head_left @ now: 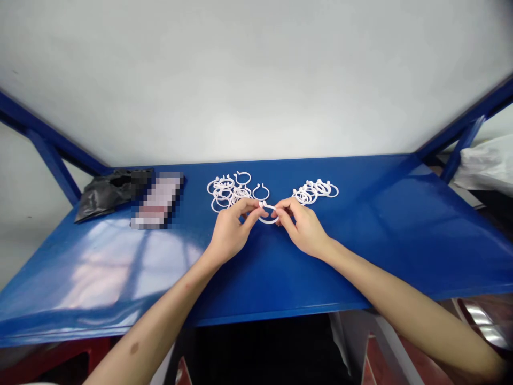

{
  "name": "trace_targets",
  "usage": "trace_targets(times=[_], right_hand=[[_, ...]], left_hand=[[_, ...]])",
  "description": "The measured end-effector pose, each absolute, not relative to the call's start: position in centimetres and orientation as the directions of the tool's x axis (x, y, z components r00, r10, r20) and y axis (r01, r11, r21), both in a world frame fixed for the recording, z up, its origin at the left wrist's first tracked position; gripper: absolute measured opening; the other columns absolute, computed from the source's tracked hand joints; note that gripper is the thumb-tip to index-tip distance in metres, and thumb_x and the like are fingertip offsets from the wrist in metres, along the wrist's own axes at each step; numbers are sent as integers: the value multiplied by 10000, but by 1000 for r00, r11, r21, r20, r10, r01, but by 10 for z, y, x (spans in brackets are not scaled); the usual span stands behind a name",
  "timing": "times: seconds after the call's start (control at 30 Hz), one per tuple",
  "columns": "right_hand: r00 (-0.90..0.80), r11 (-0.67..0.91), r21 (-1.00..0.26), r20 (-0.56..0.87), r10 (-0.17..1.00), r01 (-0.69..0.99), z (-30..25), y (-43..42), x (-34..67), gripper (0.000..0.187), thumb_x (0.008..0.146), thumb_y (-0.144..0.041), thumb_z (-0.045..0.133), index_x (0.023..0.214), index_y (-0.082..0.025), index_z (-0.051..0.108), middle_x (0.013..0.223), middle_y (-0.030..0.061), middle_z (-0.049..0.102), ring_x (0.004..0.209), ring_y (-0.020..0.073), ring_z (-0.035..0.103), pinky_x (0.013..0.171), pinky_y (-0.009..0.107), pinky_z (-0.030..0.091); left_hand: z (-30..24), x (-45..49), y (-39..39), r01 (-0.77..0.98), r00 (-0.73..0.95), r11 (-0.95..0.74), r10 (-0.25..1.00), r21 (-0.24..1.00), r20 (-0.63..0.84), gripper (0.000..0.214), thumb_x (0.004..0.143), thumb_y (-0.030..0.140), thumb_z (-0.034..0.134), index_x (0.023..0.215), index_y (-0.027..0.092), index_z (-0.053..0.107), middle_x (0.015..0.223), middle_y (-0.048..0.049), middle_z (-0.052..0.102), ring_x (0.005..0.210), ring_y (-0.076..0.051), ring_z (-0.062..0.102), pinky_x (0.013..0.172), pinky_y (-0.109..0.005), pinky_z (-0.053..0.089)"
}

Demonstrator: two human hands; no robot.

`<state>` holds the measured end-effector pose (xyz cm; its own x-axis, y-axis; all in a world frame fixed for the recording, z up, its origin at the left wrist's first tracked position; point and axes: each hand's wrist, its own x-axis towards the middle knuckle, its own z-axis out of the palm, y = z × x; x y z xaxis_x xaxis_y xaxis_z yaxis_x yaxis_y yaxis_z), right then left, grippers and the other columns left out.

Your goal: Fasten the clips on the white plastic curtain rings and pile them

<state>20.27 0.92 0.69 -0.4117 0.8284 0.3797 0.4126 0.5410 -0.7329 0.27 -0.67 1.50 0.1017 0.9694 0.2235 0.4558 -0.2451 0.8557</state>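
Note:
A white plastic curtain ring (268,222) is held between my two hands, just above the blue table. My left hand (232,227) pinches its left side, by the small knobbed end, with thumb and fingers. On the opposite side, my right hand (303,227) grips the ring between thumb and fingertips. Behind my left hand lies a pile of similar white rings (224,183), several with visible gaps at the top. One loose open ring (261,199) lies right of that pile. Beyond my right hand is a row of overlapping white rings (320,188), which look closed.
The glossy blue table (280,283) has a pale wall (256,80) behind it. A black plastic bag (104,195) and a blurred-out flat object (158,200) lie at the left. Blue frame bars (52,155) rise at both sides. White plastic (487,163) shows at far right.

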Motion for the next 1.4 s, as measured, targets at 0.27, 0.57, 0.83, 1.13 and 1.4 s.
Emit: trace_targets(times=[0.27, 0.57, 0.83, 1.13, 1.4], right_hand=[[-494, 721, -559, 528, 691, 410, 0, 10, 203, 146, 1030, -221, 518, 1078, -189, 652, 975, 50, 744, 850, 160, 695, 768, 295, 554], [-657, 834, -264, 520, 546, 484, -2, 10, 207, 292, 1055, -202, 397, 1116, -155, 678, 901, 96, 720, 794, 200, 645, 712, 347, 554], [-374, 594, -216, 602, 706, 775, 20, 38, 222, 294, 1043, -253, 437, 1138, -217, 713, 1014, 111, 676, 905, 244, 607, 817, 427, 508], [-189, 345, -246, 495, 848, 906, -4, 82, 254, 265, 971, -243, 521, 1014, -188, 777, 923, 142, 638, 935, 310, 522, 784, 480, 457], [-154, 378, -273, 595, 789, 885, -2, 78, 252, 269, 938, -224, 527, 1064, -197, 762, 963, 139, 635, 964, 320, 520, 823, 508, 481]], left_hand=[[10, 3, -11, 507, 149, -336, 941, 794, 303, 78, 936, 202, 603, 903, 223, 671, 833, 15, 770, 778, -142, 717, 706, -237, 508], [5, 5, -13, 606, 221, -448, 888, 657, 403, 141, 953, 186, 572, 844, 216, 657, 825, -1, 696, 774, -141, 648, 734, -248, 524], [-6, -2, 1, 811, 384, -542, 777, 220, 499, 356, 935, 371, 652, 1245, 198, 639, 1404, -128, 611, 1382, -358, 440, 1130, -569, 412], [-19, -4, 9, 843, 434, -526, 792, 117, 430, 336, 974, 205, 553, 1300, 198, 633, 1216, -110, 717, 1261, -351, 517, 1066, -553, 408], [-12, -4, 7, 838, 397, -521, 785, 160, 476, 184, 965, 182, 565, 993, 249, 733, 983, -79, 736, 1065, -308, 555, 952, -516, 388]])
